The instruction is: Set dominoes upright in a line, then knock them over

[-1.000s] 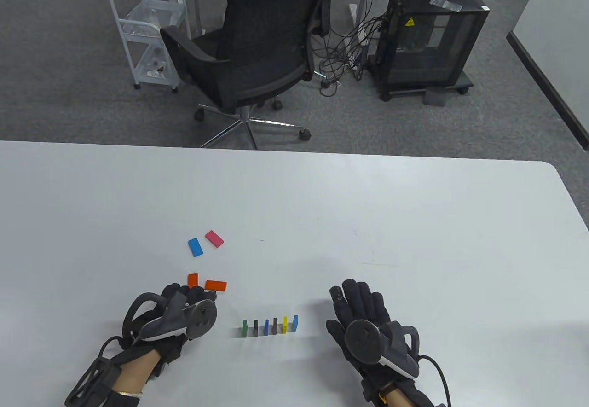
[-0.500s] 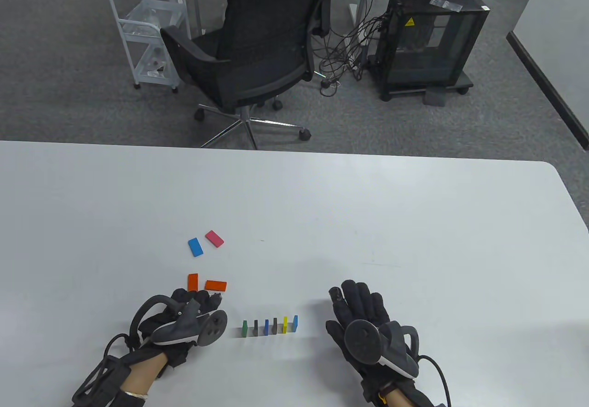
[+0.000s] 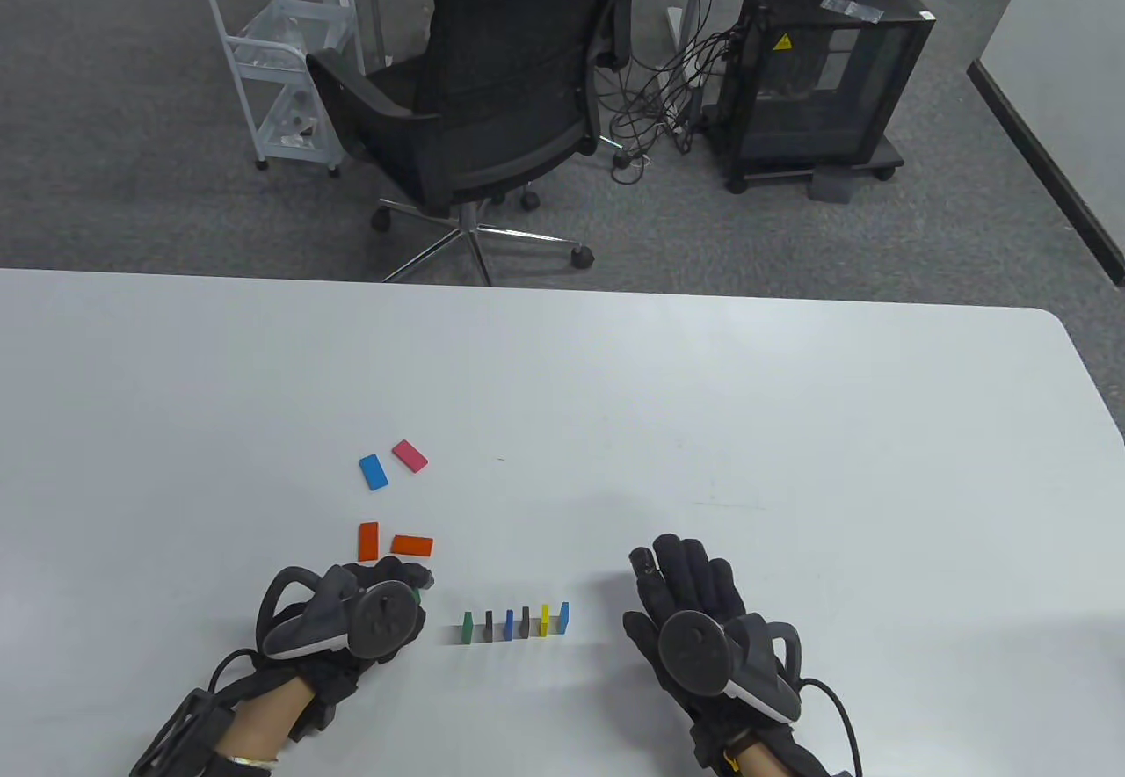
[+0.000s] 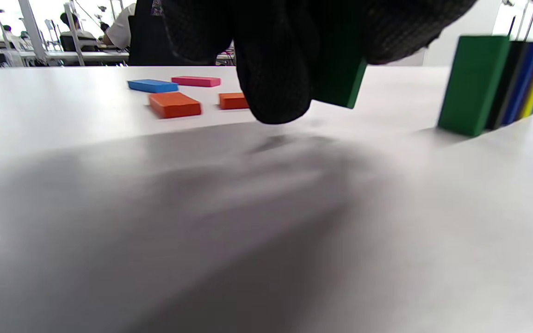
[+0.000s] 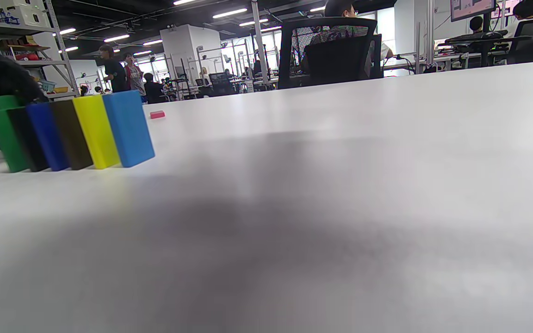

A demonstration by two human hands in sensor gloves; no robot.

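Observation:
Several dominoes stand upright in a short row [image 3: 514,624], green at its left end [image 3: 468,628] and light blue at its right end [image 3: 563,618]. My left hand [image 3: 400,582] hovers just left of the row, and its fingers [image 4: 275,69] pinch a green domino [image 4: 343,81] a little above the table. That one hangs tilted, left of the standing green domino [image 4: 470,85]. Resting flat and open on the table, my right hand [image 3: 677,566] lies to the right of the row. Blue [image 3: 373,471], pink [image 3: 410,455] and two orange dominoes [image 3: 368,540] [image 3: 412,545] lie flat behind my left hand.
The white table [image 3: 703,408] stretches far behind and to the right of the row. Beyond its far edge stand an office chair [image 3: 492,91], a white cart [image 3: 281,65] and a black cabinet [image 3: 817,83] on the floor.
My left hand has drawn back from the orange dominoes toward me and to the right, closer to the row's left end, turning at the wrist. The right hand and the row have not moved.

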